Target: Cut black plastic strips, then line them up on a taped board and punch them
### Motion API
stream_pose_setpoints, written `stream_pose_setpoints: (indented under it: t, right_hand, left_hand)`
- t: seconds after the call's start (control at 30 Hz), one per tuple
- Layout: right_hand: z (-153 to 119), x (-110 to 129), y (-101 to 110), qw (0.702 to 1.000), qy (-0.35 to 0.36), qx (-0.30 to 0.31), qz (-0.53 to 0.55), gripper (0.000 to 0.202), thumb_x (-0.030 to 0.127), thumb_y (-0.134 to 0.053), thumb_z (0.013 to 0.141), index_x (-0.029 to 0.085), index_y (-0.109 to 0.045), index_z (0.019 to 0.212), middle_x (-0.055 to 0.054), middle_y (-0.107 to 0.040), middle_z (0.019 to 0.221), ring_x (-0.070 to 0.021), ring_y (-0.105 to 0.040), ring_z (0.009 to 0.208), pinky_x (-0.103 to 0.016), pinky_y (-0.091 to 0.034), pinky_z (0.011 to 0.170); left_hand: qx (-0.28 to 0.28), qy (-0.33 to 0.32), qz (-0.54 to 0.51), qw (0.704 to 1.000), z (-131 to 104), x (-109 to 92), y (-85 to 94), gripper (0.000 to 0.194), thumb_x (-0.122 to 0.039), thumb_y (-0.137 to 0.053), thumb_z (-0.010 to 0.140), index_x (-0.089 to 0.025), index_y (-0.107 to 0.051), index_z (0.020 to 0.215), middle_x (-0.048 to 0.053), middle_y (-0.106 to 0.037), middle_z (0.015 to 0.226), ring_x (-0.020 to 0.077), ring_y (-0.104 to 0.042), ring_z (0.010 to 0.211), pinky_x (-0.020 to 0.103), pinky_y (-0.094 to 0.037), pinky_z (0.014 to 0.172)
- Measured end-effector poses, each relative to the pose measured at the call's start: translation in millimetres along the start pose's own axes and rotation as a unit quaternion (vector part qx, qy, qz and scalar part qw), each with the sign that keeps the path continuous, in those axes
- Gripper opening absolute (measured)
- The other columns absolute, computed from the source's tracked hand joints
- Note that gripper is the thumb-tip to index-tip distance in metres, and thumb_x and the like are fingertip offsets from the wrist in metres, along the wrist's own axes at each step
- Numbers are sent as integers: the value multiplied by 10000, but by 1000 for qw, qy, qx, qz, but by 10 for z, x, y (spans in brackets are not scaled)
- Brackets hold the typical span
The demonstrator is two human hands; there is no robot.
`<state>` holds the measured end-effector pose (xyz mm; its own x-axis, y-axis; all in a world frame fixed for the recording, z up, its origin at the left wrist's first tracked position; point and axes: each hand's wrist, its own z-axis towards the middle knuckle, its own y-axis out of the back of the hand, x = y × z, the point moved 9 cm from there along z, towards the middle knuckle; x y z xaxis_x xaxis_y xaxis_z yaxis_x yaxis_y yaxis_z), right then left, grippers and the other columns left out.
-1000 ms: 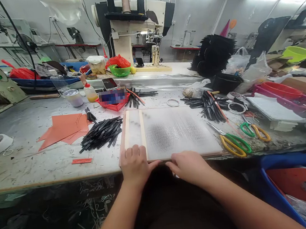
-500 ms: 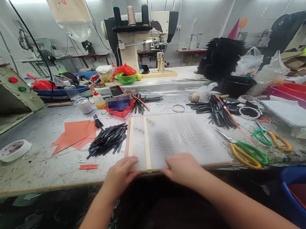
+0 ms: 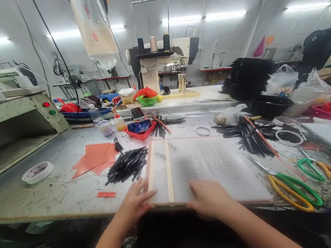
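A flat board (image 3: 227,164) with a cloudy, grey-speckled sheet lies at the table's front edge. Two pale tape strips (image 3: 169,172) run up its left part. My left hand (image 3: 135,202) is at the board's front left corner, fingers spread over the edge. My right hand (image 3: 212,198) is curled at the middle of the front edge, closed on the board; its fingertips are partly hidden. Left of the board is a pile of black strips (image 3: 126,165), and beyond it lie orange sheets (image 3: 95,156). A small orange piece (image 3: 106,194) rests near my left hand.
To the right lie scissors with green and yellow handles (image 3: 294,190), a second pair (image 3: 325,170) and a bundle of black strips (image 3: 254,137). A tape roll (image 3: 38,172) is at left. A red basket (image 3: 141,134) holds a phone. A sewing machine (image 3: 160,60) stands behind.
The view has tilted up, so everything sits lower in the picture. My left hand's fingers have spread at the board's corner. My right hand remains at the front edge.
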<state>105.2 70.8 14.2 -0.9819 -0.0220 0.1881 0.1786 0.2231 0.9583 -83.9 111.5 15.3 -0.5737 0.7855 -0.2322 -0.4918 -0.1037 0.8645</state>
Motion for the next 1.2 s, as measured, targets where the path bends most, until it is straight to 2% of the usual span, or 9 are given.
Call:
stream_pose_setpoints:
  t: [0.13,0.3,0.4,0.53,0.67,0.77,0.83,1.03,1.2]
  right_hand:
    - [3,-2,8,1000,6,7,19,216,371,-610,722,166,-611,792,-72,-680,754,-247,-631,700,-272,-333,514]
    - [17,12,-12,999,11,17,30,186,317,-583,726,152,-610,808,-100,-671,762,-263,-617,722,-279,-308,529]
    - [19,25,-17,998,23,26,44,169,302,-581,723,151,-604,794,-105,-660,758,-266,-605,726,-281,-304,538]
    - [40,23,-3,995,39,31,83,165,321,-607,699,165,-555,691,-93,-618,715,-256,-573,695,-284,-300,544]
    - [66,-22,-1,977,68,52,194,308,453,-500,780,193,-440,626,-29,-511,628,-202,-519,638,-276,-322,544]
    - [27,-73,-10,944,86,81,308,446,515,-129,899,211,-390,703,23,-411,589,-136,-463,529,-240,-349,489]
    - [-23,-114,-2,924,86,84,364,499,557,-36,889,217,-374,752,45,-365,581,-113,-420,473,-227,-348,456]
    - [-221,-110,194,881,128,14,455,481,620,-202,869,208,-377,693,46,-354,593,-120,-384,548,-242,-321,520]
    - [-422,-79,353,898,140,-16,418,108,249,-386,832,210,-371,732,45,-414,635,-125,-399,611,-243,-308,569]
  left_hand:
    - [-72,94,28,993,-239,-13,-69,330,-385,-547,820,-172,-606,1065,118,-666,1038,301,-618,977,567,-440,897]
    - [-235,221,56,945,-556,-188,-8,240,-318,-459,873,-196,-665,846,71,-696,947,253,-634,920,429,-499,813]
    - [-203,189,86,957,-497,-203,-30,247,-314,-453,868,-224,-668,950,59,-685,1019,280,-604,996,455,-483,821]
    - [-87,140,92,982,-322,-47,-80,340,-350,-441,858,-228,-600,1133,83,-591,1196,297,-532,1118,439,-502,827]
    - [-40,175,60,982,-158,-12,21,488,-476,-534,783,-196,-567,1181,170,-477,1306,353,-481,1160,496,-462,883]
    - [-61,193,14,979,-8,-269,138,522,-490,-517,795,-180,-526,1215,179,-420,1350,342,-431,1206,512,-405,945]
    - [-39,174,-103,979,126,-560,92,423,-455,-544,792,-215,-571,1140,124,-522,1265,278,-499,1147,433,-423,951]
    - [83,218,-360,903,408,-1184,-231,153,-305,-629,730,-188,-663,823,39,-670,799,178,-610,757,260,-482,705]
    - [12,239,-413,879,431,-1210,-196,119,-267,-601,738,-191,-691,749,41,-662,711,167,-606,685,240,-482,645]
